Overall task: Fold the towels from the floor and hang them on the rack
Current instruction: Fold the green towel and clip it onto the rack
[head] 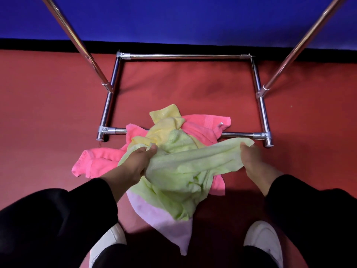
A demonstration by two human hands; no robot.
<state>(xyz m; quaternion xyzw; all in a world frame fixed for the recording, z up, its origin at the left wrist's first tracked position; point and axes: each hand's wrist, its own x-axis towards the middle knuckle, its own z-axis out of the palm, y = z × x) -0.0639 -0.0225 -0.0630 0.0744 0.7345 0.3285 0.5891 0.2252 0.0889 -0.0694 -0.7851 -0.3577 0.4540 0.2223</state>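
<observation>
- Black sleeves and trouser legs fill the bottom of the view, with 2 white shoes (pixel 264 242) planted on the red floor (pixel 38 113).
- Just ahead of the shoes, a pale lilac towel (pixel 170 225) lies flat, partly under the pile.
- Above it, both hands hold 1 light green towel (pixel 185 171). The left hand (pixel 135 163) is closed in a fist around bunched cloth at one end; the right hand (pixel 251 161) is closed, pinching the other end.
- This green towel's long axis runs left to right between the hands, its upper edge stretched. The middle sags in crumpled folds and seems to rest on the heap.
- Under and beyond it lie a pink towel (pixel 204 126) and a yellow towel (pixel 164 122), draped over the near base bar of the metal rack (pixel 185 56).
- Risk, as a judgement: the left hand grips a bunch rather than a corner, so the towel may open twisted and fold unevenly. Lifting could also drag the yellow towel along, since the two touch.
- Farther off, the rack's 2 uprights rise out of view. Its hanging rail is not visible.
</observation>
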